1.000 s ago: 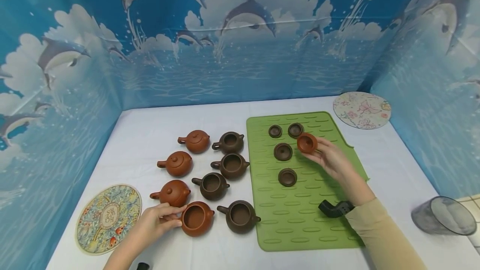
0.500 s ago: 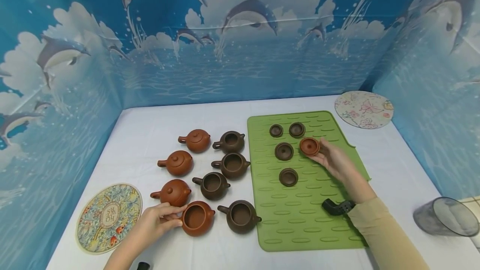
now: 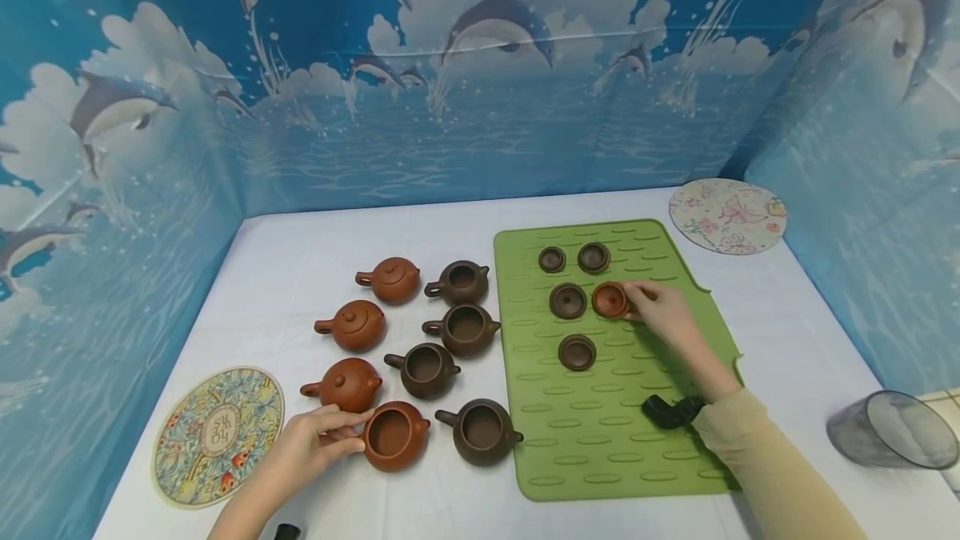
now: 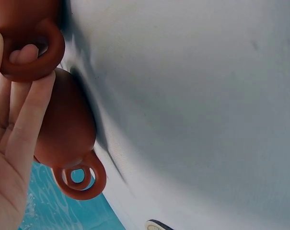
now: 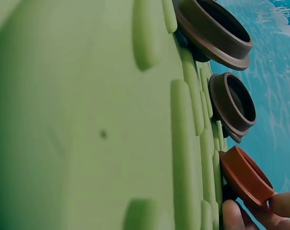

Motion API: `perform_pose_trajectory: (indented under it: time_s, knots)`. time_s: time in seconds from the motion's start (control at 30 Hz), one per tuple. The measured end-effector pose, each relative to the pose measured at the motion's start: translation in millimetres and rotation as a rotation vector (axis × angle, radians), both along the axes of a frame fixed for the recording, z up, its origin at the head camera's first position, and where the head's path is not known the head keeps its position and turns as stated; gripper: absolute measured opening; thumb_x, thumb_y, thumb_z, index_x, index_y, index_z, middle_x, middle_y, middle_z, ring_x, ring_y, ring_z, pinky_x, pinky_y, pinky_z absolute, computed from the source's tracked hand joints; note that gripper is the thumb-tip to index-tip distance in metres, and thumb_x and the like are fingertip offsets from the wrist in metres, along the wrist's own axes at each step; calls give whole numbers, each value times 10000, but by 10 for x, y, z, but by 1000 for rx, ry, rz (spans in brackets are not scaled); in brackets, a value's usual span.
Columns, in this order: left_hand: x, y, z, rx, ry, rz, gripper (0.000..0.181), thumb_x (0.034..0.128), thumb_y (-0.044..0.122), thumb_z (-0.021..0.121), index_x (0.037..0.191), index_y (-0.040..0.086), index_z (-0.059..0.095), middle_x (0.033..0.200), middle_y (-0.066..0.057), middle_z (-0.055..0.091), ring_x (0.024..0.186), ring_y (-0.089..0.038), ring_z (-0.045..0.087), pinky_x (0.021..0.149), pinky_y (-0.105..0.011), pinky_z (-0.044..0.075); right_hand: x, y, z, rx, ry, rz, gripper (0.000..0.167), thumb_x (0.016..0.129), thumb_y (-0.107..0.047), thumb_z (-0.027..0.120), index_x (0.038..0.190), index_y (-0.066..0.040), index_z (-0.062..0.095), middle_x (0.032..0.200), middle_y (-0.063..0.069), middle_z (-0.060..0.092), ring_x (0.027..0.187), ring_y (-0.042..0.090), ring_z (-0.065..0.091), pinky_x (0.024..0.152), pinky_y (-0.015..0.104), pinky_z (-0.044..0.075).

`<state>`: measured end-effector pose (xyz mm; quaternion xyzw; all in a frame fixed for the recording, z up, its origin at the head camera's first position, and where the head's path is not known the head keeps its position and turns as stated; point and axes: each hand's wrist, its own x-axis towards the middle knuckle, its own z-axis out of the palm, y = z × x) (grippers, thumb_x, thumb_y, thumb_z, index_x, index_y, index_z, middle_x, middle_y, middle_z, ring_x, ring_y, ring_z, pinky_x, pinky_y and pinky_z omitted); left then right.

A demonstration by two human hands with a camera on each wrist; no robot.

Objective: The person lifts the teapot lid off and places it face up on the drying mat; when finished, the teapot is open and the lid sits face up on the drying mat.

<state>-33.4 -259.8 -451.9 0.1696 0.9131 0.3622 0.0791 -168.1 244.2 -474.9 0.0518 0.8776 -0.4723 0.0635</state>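
Observation:
My left hand (image 3: 311, 447) holds the handle of a lidless reddish-brown teapot (image 3: 393, 458) on the white cloth; in the left wrist view the fingers pass through its looped handle (image 4: 53, 48). Just behind stands a lidded teapot (image 3: 349, 386) of the same colour. Over on the green mat (image 3: 600, 440), my right hand (image 3: 663, 315) pinches the edge of a reddish-brown teapot lid (image 3: 610, 300), hollow side up. The right wrist view shows this lid (image 5: 245, 175) low at the mat, thumb and fingers at its rim. Several dark brown lids (image 3: 567, 301) lie upturned beside it.
Two more lidded reddish teapots (image 3: 358, 327) and several lidless dark teapots (image 3: 426, 372) stand left of the mat. A patterned round mat (image 3: 217, 437) lies at left, another round mat (image 3: 727, 216) at back right. A grey clear cup (image 3: 892, 430) lies near the right edge.
The right hand has brought the reddish lid down toward the mat, beside the dark lids, and the lid has tipped flatter. The left hand has stayed on the teapot handle.

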Motion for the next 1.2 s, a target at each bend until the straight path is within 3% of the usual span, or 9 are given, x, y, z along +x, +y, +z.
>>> perform_pose_trajectory:
  time_s: [0.1, 0.2, 0.4, 0.53, 0.67, 0.77, 0.87, 1.0, 1.2]
  knots:
    - [7, 2, 1, 2, 9, 5, 338, 762, 129, 816, 1084, 47, 758, 828, 83, 656, 754, 38, 631, 653, -195, 564, -8, -10, 12, 39, -2, 10, 508, 1065, -310, 425, 1357, 97, 514, 1295, 344, 564, 753, 31, 687, 816, 309, 586]
    - [10, 9, 5, -2, 22, 7, 345, 755, 127, 821, 1086, 54, 758, 831, 83, 657, 753, 38, 631, 653, -193, 565, -1, -31, 42, 101, -6, 21, 555, 1066, -367, 402, 1371, 85, 504, 1306, 338, 560, 854, 227, 730, 931, 467, 534]
    - [31, 19, 43, -71, 46, 18, 341, 788, 176, 806, 1118, 116, 745, 875, 125, 663, 801, 27, 630, 709, -216, 572, 17, -81, 195, 221, 24, 35, 588, 1063, -404, 375, 1382, 76, 490, 1307, 337, 556, 1148, 476, 568, 966, 586, 461]
    - [48, 15, 125, -81, 77, 48, 326, 801, 154, 799, 1121, 129, 739, 941, 93, 696, 869, -36, 667, 746, -236, 582, 35, -142, 376, 249, 84, 65, 581, 1059, -406, 390, 1386, 61, 500, 1353, 322, 532, 1246, 493, 492, 1020, 612, 413]
    - [28, -34, 255, -94, 168, 93, 308, 786, 110, 809, 1089, 135, 754, 977, 52, 716, 851, -95, 686, 703, -234, 581, 48, -321, 540, 243, 156, 101, 502, 1051, -372, 440, 1364, 4, 552, 1353, 277, 548, 1226, 462, 515, 987, 605, 433]
    - [-47, -117, 334, -124, 246, 131, 307, 777, 87, 813, 1074, 145, 763, 964, 54, 718, 819, -117, 685, 678, -232, 574, 41, -544, 617, 195, 197, 151, 421, 1048, -314, 474, 1336, -28, 589, 1327, 240, 570, 1175, 415, 559, 942, 560, 485]
    - [-155, -224, 367, -138, 267, 161, 323, 789, 49, 797, 1099, 129, 756, 984, 30, 721, 838, -159, 694, 687, -231, 575, 33, -829, 688, 130, 218, 230, 364, 1039, -262, 507, 1317, -52, 612, 1318, 194, 594, 1124, 359, 607, 915, 504, 525]
    - [-283, -354, 355, -150, 220, 193, 342, 826, 41, 767, 1157, 124, 735, 1060, -9, 714, 941, -229, 696, 747, -266, 588, 24, -1278, 765, 55, 207, 353, 321, 1024, -247, 542, 1283, -89, 648, 1298, 135, 634, 1092, 300, 643, 906, 445, 545]
    - [-369, -468, 289, -109, 56, 216, 349, 884, 104, 729, 1231, 106, 695, 1194, -97, 674, 1105, -324, 653, 846, -364, 580, 49, -1945, 741, -35, 184, 550, 272, 1006, -221, 568, 1212, -93, 691, 1207, 89, 695, 1077, 249, 665, 910, 368, 550]
